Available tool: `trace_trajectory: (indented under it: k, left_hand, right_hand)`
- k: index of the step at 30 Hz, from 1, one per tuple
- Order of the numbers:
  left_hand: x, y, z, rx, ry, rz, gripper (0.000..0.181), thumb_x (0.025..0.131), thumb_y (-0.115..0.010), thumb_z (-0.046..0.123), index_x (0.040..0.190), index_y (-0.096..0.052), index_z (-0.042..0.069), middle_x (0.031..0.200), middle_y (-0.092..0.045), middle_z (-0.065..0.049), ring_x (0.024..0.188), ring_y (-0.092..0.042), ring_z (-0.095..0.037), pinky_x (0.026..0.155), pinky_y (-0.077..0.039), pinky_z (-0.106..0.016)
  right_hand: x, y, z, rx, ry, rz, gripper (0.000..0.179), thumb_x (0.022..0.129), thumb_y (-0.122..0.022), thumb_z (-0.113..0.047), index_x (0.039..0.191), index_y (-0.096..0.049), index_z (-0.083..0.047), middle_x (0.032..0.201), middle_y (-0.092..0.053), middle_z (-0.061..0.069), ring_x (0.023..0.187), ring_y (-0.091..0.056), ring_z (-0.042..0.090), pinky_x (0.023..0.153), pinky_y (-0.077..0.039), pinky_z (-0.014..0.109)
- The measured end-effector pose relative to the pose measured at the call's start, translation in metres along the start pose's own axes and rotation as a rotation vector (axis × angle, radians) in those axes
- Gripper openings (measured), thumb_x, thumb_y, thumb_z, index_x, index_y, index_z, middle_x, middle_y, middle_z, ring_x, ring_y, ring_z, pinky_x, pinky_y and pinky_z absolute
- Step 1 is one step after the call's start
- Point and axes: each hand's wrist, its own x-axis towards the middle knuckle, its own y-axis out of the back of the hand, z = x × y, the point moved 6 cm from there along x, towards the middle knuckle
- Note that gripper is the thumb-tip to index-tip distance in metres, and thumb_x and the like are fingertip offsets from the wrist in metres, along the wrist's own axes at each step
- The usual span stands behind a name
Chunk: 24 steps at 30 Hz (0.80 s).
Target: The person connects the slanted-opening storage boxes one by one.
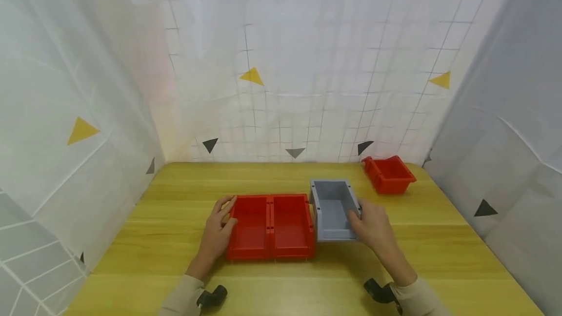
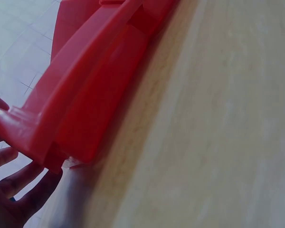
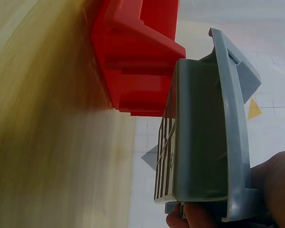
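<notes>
Two red plastic bins, a left bin (image 1: 249, 253) and a right bin (image 1: 291, 252), stand side by side on the table. My left hand (image 1: 216, 233) grips the outer side of the left bin, thumb over its rim; its fingers also show against the red bin (image 2: 80, 90) in the left wrist view. In my right hand (image 1: 375, 223) is a grey bin (image 1: 338, 234), held by its right wall with the thumb over the rim. The grey bin (image 3: 199, 133) is raised off the table beside the right red bin, and its ribbed underside shows in the right wrist view.
A third, smaller-looking red bin (image 1: 392, 187) stands at the table's back right. The wood-grain table (image 1: 281, 286) is bounded by white sheeting (image 1: 281, 62) behind and on both sides, marked with yellow and dark triangles.
</notes>
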Motion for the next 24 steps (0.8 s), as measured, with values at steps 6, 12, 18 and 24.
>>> trace_trajectory:
  k: [6,12,18,24]
  left_hand:
    - [0.0008,0.0008,-0.0002,0.005,-0.001,0.002,0.056,0.1,-0.056,-0.002,0.154,-0.051,0.007,0.155,-0.046,-0.006,0.131,-0.053,-0.029,0.086,-0.058,-0.04]
    - [-0.0002,-0.0002,-0.0009,0.011,-0.009,0.009,0.055,0.099,-0.057,-0.003,0.153,-0.051,0.003,0.155,-0.046,-0.008,0.13,-0.054,-0.031,0.086,-0.058,-0.041]
    - [-0.0002,-0.0002,0.0002,-0.006,-0.009,0.006,0.055,0.099,-0.057,-0.002,0.153,-0.052,0.005,0.155,-0.047,-0.008,0.132,-0.054,-0.031,0.087,-0.058,-0.043]
    - [0.0002,-0.0005,-0.0021,-0.006,-0.001,-0.002,0.055,0.1,-0.056,-0.001,0.154,-0.051,0.007,0.156,-0.046,-0.006,0.133,-0.053,-0.03,0.088,-0.058,-0.043]
  right_hand:
    - [0.0001,-0.001,-0.0008,0.0,0.007,0.0,0.035,0.091,-0.068,-0.006,0.119,-0.067,0.015,0.104,-0.072,0.027,0.082,-0.07,0.034,0.08,-0.058,0.058]
    - [-0.0024,-0.0023,-0.0009,0.001,0.006,-0.003,0.032,0.091,-0.069,-0.005,0.117,-0.068,0.014,0.101,-0.073,0.025,0.08,-0.07,0.032,0.08,-0.058,0.058]
    - [-0.0033,-0.0035,-0.0009,-0.01,0.007,0.005,0.033,0.091,-0.07,-0.005,0.118,-0.067,0.014,0.103,-0.073,0.026,0.082,-0.07,0.034,0.081,-0.058,0.059]
    - [-0.004,-0.0064,0.0006,-0.01,0.003,-0.007,0.033,0.092,-0.07,-0.006,0.118,-0.066,0.015,0.101,-0.073,0.026,0.078,-0.069,0.03,0.078,-0.059,0.057]
